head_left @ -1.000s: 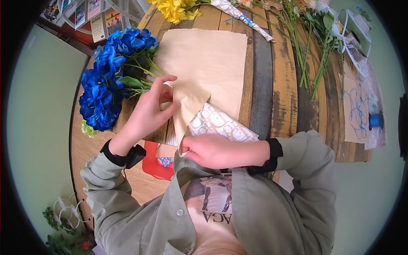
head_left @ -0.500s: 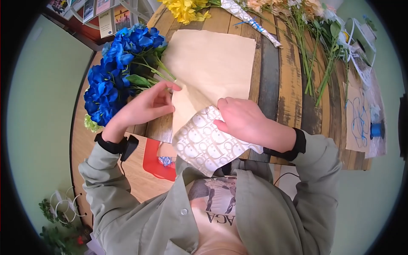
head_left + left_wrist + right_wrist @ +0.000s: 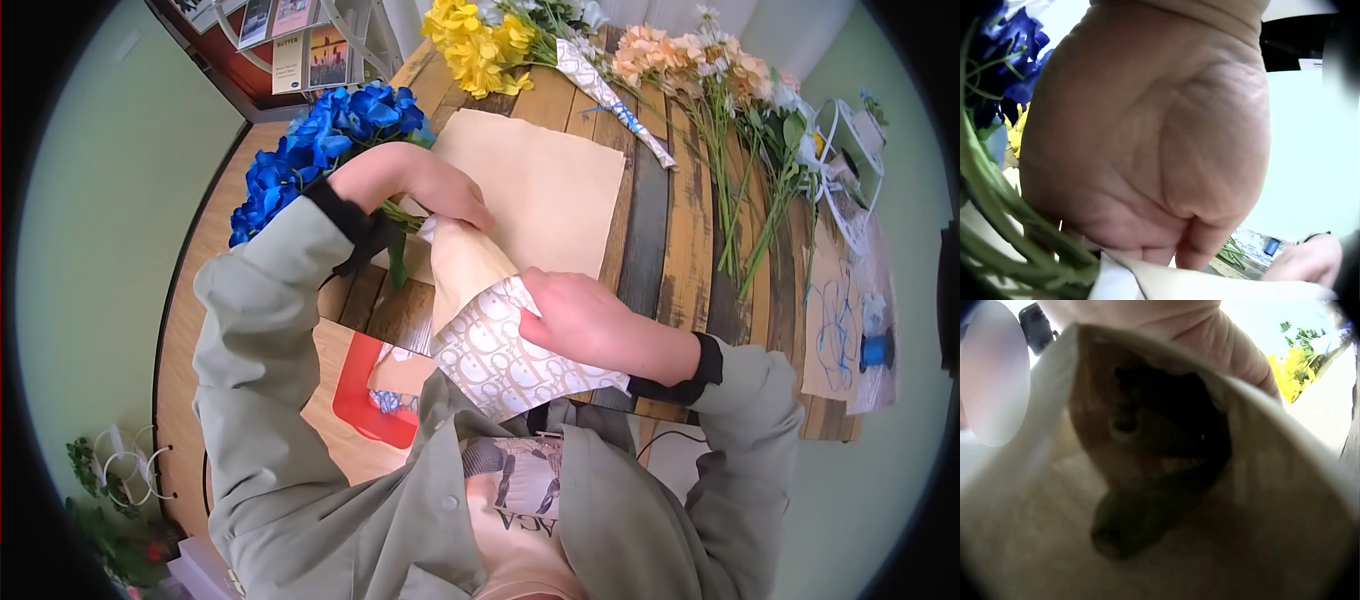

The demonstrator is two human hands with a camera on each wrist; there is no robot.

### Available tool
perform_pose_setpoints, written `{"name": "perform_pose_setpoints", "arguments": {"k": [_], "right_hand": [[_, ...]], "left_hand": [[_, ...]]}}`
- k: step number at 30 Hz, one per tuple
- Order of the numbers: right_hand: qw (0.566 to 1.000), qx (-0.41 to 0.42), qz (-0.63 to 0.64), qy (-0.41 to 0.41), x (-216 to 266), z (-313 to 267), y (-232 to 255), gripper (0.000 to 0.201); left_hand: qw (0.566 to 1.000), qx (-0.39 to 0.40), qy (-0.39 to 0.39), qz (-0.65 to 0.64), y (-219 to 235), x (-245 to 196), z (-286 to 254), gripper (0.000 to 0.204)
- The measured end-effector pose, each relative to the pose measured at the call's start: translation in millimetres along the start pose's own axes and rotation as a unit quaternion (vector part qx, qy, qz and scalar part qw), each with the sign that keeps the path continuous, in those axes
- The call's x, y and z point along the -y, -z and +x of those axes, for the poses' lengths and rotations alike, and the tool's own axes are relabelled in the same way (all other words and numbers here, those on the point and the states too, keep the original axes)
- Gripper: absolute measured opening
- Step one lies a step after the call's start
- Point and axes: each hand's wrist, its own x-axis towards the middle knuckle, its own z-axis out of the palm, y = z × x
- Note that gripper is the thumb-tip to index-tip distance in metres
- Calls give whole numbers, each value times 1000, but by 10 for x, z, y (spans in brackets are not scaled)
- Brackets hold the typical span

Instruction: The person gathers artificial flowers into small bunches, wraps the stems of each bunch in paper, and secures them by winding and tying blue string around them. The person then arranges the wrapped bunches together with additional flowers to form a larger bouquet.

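Blue artificial flowers (image 3: 330,135) lie at the left, their green stems (image 3: 1029,225) running into wrapping paper (image 3: 470,265) rolled round them. The paper is plain tan on one face, with a white-and-beige letter pattern on the other. My left hand (image 3: 440,188) bends over the top of the roll, fingers curled down onto the paper beside the stems. My right hand (image 3: 585,315) grips the patterned overlap at the roll's right side. The right wrist view looks into the roll's open lower end, where dark stem ends (image 3: 1125,531) show inside.
A flat tan paper sheet (image 3: 545,180) lies beneath on the plank table (image 3: 690,270). Yellow flowers (image 3: 475,45) and a wrapped paper cone (image 3: 615,100) are at the back. Peach flowers (image 3: 690,60), a white rack (image 3: 850,170) and a blue ribbon spool (image 3: 877,350) stand right.
My right hand moved from the paper's near edge up to the right side, bringing the patterned face over. My left hand turned over the top of the roll. The head view shifted.
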Motion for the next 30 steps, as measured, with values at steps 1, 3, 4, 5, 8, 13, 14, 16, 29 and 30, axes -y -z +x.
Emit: {"name": "perform_pose_setpoints", "arguments": {"k": [1,3,4,5,8,13,14,16,29,30], "right_hand": [[1000,10,16,-6,21,-8,9,25],[999,20,31,-11,28,2,18,26],[998,40,35,-23,26,14,12,28],[997,60,41,-35,29,17,14,31],[995,64,69,-32,6,12,55,31],[994,40,103,0,-64,15,32,31],[994,47,102,-1,-78,18,22,32],[993,34,111,11,-155,24,-73,32],[988,52,145,1,-223,80,27,31],[988,53,145,1,-194,81,54,31]], "left_hand": [[999,40,-22,-14,35,8,13,45],[995,80,-42,-30,86,87,80,44],[990,115,-65,-54,103,125,113,41],[982,151,-87,-78,116,158,131,37],[969,152,-152,-122,153,239,61,26],[971,39,-176,-159,190,285,-197,17],[965,14,-186,-186,191,320,-239,16],[959,-9,-199,-204,183,428,-309,14],[927,-347,-126,-60,46,311,-888,17],[927,-347,-126,-61,44,189,-878,17]]}}
